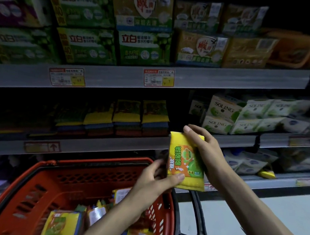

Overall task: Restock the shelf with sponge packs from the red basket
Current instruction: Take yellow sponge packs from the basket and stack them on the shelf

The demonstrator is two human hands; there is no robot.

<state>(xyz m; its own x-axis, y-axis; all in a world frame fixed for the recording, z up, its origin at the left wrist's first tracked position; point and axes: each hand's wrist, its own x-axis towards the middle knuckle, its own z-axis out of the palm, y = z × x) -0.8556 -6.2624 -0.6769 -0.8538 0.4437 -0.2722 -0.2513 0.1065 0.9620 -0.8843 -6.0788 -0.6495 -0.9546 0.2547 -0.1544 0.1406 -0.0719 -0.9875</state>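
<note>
Holding yellow pack upright in both your hands, just above far right corner of red basket, in front of shelf edge. Your left hand pinches lower end: thumb on front, fingers behind. Your right hand grips top and right side, fingers curled over upper edge. Spare packs lie in basket below. Stacked packs sit on shelf, left of held pack.
</note>
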